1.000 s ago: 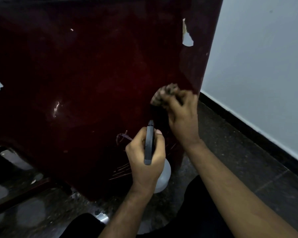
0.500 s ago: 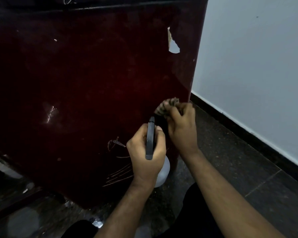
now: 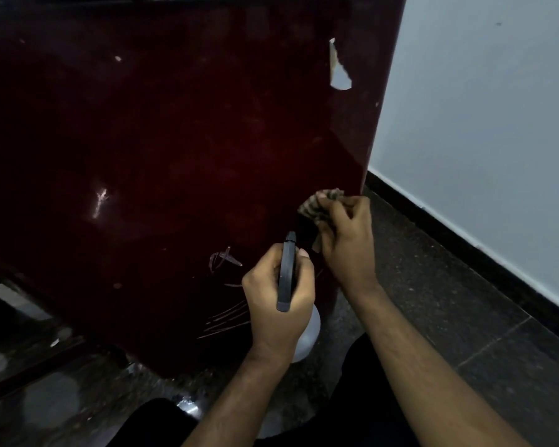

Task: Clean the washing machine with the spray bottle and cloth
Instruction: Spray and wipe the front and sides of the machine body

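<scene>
The person crouches low on the floor point(image 3: 465, 301) in front of the washing machine point(image 3: 181, 150), facing its dark red side panel near the panel's lower right corner. The left hand point(image 3: 279, 295) has its grip wrapped round the spray bottle point(image 3: 307, 333), fingers curled about the dark trigger head, the pale body hanging below the fist just in front of the panel's bottom edge. The right hand point(image 3: 346, 240) has its grip bunched on the cloth point(image 3: 317, 206), a checked rag pressed right at the panel's right-hand edge, close to the wall point(image 3: 481, 108).

The step in hand looks like wiping this corner. To do it well, I'd say the cloth wants opening out flatter, since a tight wad only touches with a small patch. Strokes should run along the edge and down toward the scratched area point(image 3: 226, 317) near the bottom, overlapping each pass. A fresh spray would help, aimed a little left of the rag rather than onto the fingers. The chipped patch point(image 3: 338, 71) higher up has a ragged edge, so I would wipe gently there so the cloth doesn't snag. The light is dim, and smears would be hard to spot without leaning in.
</scene>
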The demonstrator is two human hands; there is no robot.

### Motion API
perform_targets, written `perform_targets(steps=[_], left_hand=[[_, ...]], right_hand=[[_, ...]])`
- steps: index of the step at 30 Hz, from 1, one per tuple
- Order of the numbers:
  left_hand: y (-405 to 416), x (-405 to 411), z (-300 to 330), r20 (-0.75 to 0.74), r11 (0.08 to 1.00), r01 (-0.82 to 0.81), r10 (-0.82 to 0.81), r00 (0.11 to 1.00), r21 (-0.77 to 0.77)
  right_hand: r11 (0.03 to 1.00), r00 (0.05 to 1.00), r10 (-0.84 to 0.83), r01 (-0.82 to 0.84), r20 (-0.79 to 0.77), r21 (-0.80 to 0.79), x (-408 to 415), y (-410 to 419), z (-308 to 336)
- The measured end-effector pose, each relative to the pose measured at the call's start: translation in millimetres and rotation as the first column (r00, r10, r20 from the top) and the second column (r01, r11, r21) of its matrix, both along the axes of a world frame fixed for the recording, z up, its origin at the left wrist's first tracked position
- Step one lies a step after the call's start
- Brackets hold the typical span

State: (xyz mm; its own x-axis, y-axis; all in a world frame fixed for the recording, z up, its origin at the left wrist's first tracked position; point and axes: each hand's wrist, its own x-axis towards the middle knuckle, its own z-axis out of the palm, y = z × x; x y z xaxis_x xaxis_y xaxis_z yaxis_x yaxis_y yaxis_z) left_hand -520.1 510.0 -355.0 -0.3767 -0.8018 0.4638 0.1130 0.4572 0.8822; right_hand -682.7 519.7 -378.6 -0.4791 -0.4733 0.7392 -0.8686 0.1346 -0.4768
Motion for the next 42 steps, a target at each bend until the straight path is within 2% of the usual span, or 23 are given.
perform_targets(steps=[3,5,8,10,12,16,18,20,22,25,27,29,32,34,36,39,42], left_hand=[[-1.4,13.1,-11.4,0.015,1.0,-0.023,0.022,1.0,0.015],[-1.4,19.6,-19.5,0.031,0.999,-0.031,0.03,0.999,0.022],[-1.1,27.4,-28.1,0.049,0.998,-0.05,0.048,0.998,0.04],[-1.3,31.0,-33.2,0.06,0.997,-0.06,0.057,0.997,0.046],[-1.5,35.2,-37.4,0.061,0.997,-0.058,0.055,0.997,0.053],[-5.7,45.4,-43.2,0.058,0.995,-0.084,0.081,0.995,0.055],[-8.4,48.4,-45.4,0.063,0.993,-0.104,0.1,0.993,0.056],[-11.8,51.0,-47.5,0.056,0.989,-0.128,0.124,0.991,0.076],[-15.2,52.9,-47.3,0.049,0.985,-0.148,0.144,0.988,0.085],[-18.9,58.9,-46.8,0.055,0.984,-0.163,0.159,0.986,0.075],[-20.0,63.7,-47.5,0.057,0.982,-0.173,0.169,0.984,0.079],[-21.0,68.3,-48.0,0.051,0.979,-0.181,0.177,0.983,0.09],[-22.7,72.0,-48.9,0.051,0.977,-0.194,0.19,0.981,0.084],[-22.7,72.8,-49.6,0.053,0.978,-0.193,0.189,0.98,0.082],[-23.7,75.4,-48.9,0.038,0.976,-0.196,0.193,0.98,0.096],[-26.8,82.4,-51.4,0.04,0.973,-0.201,0.198,0.979,0.117],[-30.7,92.1,-52.7,0.057,0.969,-0.222,0.217,0.975,0.106]], right_hand=[[0.99,0.977,-0.094,0.112,0.191,-0.085,-4.3,-4.5,-3.9],[0.976,0.964,-0.153,0.182,0.218,-0.123,0.6,-11.3,7.2],[0.988,0.986,-0.11,0.123,0.129,-0.098,21.5,-19.8,16.8],[1.0,1.0,-0.007,0.008,-0.017,0.016,35.3,-16.2,6.6],[0.994,0.997,0.064,-0.059,-0.051,0.095,37.7,-8.7,-13.1],[0.996,0.976,-0.091,0.093,0.197,0.0,25.5,-11.3,-24.4],[0.985,0.963,-0.158,0.168,0.219,-0.028,31.7,-19.8,-17.6],[0.983,0.966,-0.155,0.171,0.205,-0.061,47.7,-28.0,-11.1],[0.994,0.988,-0.095,0.102,0.121,-0.05,65.9,-32.9,-7.3],[0.996,0.997,0.041,-0.036,-0.071,0.082,83.1,-34.2,-15.9],[0.981,0.987,0.101,-0.077,-0.125,0.179,83.6,-29.5,-24.5],[0.984,0.993,0.087,-0.073,-0.083,0.163,78.9,-25.2,-25.9],[1.0,0.999,-0.001,0.0,0.054,0.021,80.9,-31.4,-11.3],[0.999,0.997,-0.023,0.026,0.071,-0.033,94.3,-42.7,1.4],[1.0,1.0,0.021,-0.021,-0.006,0.001,111.4,-52.2,7.3],[0.976,0.979,0.129,-0.097,-0.159,0.198,120.4,-49.2,-12.4],[0.969,0.99,0.13,-0.116,-0.049,0.216,109.6,-38.1,-27.9]])
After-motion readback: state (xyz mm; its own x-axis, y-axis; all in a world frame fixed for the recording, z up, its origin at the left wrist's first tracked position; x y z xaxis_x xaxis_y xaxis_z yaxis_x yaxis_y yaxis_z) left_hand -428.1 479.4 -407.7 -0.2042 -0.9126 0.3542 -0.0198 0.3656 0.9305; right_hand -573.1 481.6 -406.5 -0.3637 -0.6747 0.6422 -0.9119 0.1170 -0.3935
